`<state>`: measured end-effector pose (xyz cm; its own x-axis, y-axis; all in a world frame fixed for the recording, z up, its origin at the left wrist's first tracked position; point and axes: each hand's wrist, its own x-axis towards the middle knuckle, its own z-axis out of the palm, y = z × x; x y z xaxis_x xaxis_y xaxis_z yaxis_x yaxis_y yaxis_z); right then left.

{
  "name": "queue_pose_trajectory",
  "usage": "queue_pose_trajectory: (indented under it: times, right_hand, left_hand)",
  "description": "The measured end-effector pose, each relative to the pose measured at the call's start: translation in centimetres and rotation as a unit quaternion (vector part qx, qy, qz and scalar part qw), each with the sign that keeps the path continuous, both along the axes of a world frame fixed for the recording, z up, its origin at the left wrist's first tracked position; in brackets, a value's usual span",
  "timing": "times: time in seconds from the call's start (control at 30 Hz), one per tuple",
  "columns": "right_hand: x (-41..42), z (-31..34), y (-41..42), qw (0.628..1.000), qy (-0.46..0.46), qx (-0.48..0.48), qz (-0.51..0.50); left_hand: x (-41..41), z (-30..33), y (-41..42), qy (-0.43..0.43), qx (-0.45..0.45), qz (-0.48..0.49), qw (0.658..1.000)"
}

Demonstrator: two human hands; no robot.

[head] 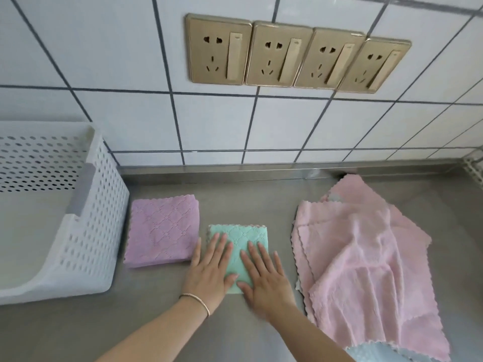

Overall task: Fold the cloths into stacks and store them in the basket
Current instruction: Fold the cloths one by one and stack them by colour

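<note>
Across the lower half of the frame runs the grey brushed-steel countertop (235, 199), backed by a white tiled wall carrying four gold-coloured socket plates (298, 54). At the left edge of the frame sits the white perforated plastic basket (99, 231), its open inside showing no cloth. On the right of the frame lies the loose heap of pink fleecy cloths (366, 257), unfolded and overlapping, with a pale blue cloth (376, 352) peeking out under its lower edge. Between basket and centre, just beside the basket's wall, rests the folded lilac quilted-pattern cloth (162, 231), a neat square.

In the lower centre lies the folded mint-green quilted-pattern cloth (248, 241), a smaller rectangle whose long axis runs from the bottom of the frame towards the wall. Both hands press flat on it: the left hand (209, 273), a thin bracelet at its wrist, covers its left side with fingers straight and slightly spread, its outer fingers overhanging towards the lilac cloth; the right hand (264, 280) covers its lower right, fingers straight and spread too.

The relation that matters: the lilac square lies just left of the green one, nearly touching, and the basket further left again. So the left hand is the nearer for stacking green onto lilac, I judge, and for carrying the stack leftwards.
</note>
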<state>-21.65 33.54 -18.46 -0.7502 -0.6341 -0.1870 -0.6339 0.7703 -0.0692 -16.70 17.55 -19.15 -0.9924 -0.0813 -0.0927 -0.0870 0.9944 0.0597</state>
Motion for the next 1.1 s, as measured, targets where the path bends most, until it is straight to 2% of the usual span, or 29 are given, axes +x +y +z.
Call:
queue_pose_trajectory:
  times: [0.27, 0.4, 0.47, 0.5, 0.57, 0.6, 0.67, 0.73, 0.8, 0.87, 0.93, 1.0, 1.1]
  right_hand:
    - [-7.8, 0.7, -4.2, 0.998, -0.033, 0.018, 0.041]
    - [-8.0, 0.6, -4.1, 0.997, -0.053, -0.025, 0.051]
    - [-8.7, 1.1, -3.6, 0.993, -0.075, -0.084, 0.037]
    - [-9.5, 1.5, -2.9, 0.989, -0.051, -0.135, 0.012]
    - [-11.4, 2.6, -0.7, 0.973, 0.037, -0.217, -0.069]
    - [-12.4, 3.3, 1.0, 0.968, 0.072, -0.215, -0.109]
    - [-14.2, 4.5, 4.3, 0.98, 0.047, -0.111, -0.157]
    - [-15.4, 5.0, 7.3, 0.987, -0.001, -0.008, -0.161]
    - [-16.1, 5.2, 8.8, 0.989, 0.001, 0.074, -0.129]
    - [-16.4, 5.3, 9.6, 0.99, 0.008, 0.109, -0.089]
    - [-16.1, 6.0, 10.2, 0.995, 0.002, 0.075, -0.066]
    - [-15.6, 6.8, 10.8, 0.999, 0.03, -0.005, -0.034]
    - [-13.9, 8.5, 11.3, 0.994, 0.066, -0.08, 0.032]
  left_hand:
    - [-7.6, 0.1, -3.6, -0.01, -0.073, 0.01, 0.997]
    - [-8.3, 1.2, -3.5, -0.038, -0.069, 0.019, 0.997]
    - [-8.3, 1.7, -3.5, -0.052, -0.111, 0.018, 0.992]
    - [-8.3, 2.1, -3.4, -0.043, -0.117, 0.018, 0.992]
    - [-8.1, 2.7, -3.0, -0.01, -0.093, 0.016, 0.996]
    - [-8.0, 3.1, -2.7, 0.015, -0.088, 0.009, 0.996]
    - [-7.5, 3.9, -1.9, 0.066, -0.07, 0.005, 0.995]
    - [-6.9, 4.8, -0.5, 0.09, -0.056, -0.002, 0.994]
    - [-6.6, 5.6, 0.8, 0.075, -0.032, -0.008, 0.997]
    - [-6.5, 6.5, 1.9, 0.053, -0.019, -0.022, 0.998]
    - [-6.6, 7.7, 3.4, 0.034, 0.008, -0.032, 0.999]
    - [-6.9, 9.4, 5.3, 0.026, 0.058, -0.042, 0.997]
    - [-7.7, 11.1, 9.1, 0.0, 0.193, -0.022, 0.981]
